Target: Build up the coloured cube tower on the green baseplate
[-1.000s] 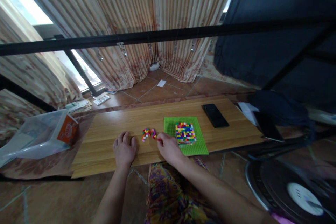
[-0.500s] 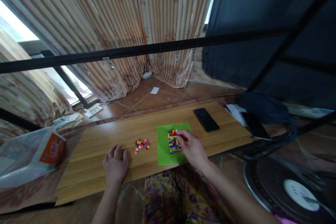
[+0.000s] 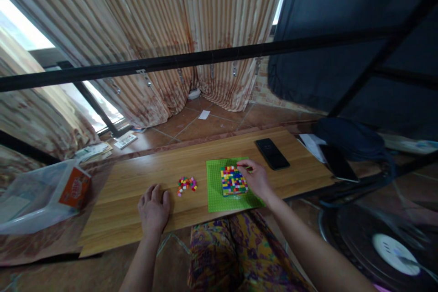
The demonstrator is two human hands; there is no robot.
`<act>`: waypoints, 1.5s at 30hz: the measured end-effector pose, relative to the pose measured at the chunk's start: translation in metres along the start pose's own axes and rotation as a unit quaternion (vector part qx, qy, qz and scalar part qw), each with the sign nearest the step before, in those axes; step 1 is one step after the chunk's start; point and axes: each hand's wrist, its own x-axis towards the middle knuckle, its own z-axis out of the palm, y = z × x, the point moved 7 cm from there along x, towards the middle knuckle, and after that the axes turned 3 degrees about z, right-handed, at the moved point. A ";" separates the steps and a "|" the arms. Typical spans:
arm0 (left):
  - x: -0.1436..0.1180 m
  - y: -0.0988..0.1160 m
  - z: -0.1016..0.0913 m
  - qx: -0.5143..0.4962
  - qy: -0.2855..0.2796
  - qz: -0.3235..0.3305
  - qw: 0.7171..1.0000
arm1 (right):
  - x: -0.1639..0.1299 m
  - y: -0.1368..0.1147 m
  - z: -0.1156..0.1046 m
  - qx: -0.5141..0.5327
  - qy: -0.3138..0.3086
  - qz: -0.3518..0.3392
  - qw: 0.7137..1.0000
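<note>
Multicoloured brick block (image 3: pixel 233 180) on green plastic baseplate (image 3: pixel 215 187); right hand (image 3: pixel 257 179) fingertips pinched at block's far edge; left hand (image 3: pixel 153 209) flat, fingers spread, left of baseplate.

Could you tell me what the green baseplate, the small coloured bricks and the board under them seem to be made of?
Green baseplate: probably plastic, flat and evenly coloured. Coloured bricks: likely moulded plastic, bright solid colours. Board: wood or wood-look laminate, with visible grain lines and a smooth surface.
</note>
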 end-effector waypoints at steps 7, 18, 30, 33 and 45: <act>-0.001 0.003 -0.002 -0.003 0.007 0.002 1.000 | 0.007 0.020 0.012 0.061 -0.019 0.068 0.996; -0.002 0.004 -0.003 -0.004 0.011 0.007 1.000 | 0.013 0.022 0.014 0.072 -0.057 0.098 0.991; -0.003 0.005 -0.003 -0.011 0.013 0.002 1.000 | 0.017 0.013 0.011 0.042 -0.112 0.087 0.989; -0.003 0.006 -0.003 -0.013 0.011 0.001 1.000 | 0.016 0.015 0.010 0.054 -0.120 0.093 0.987; -0.007 0.007 -0.004 -0.032 0.045 0.004 0.998 | -0.031 -0.069 0.053 -0.096 -0.109 -0.147 0.978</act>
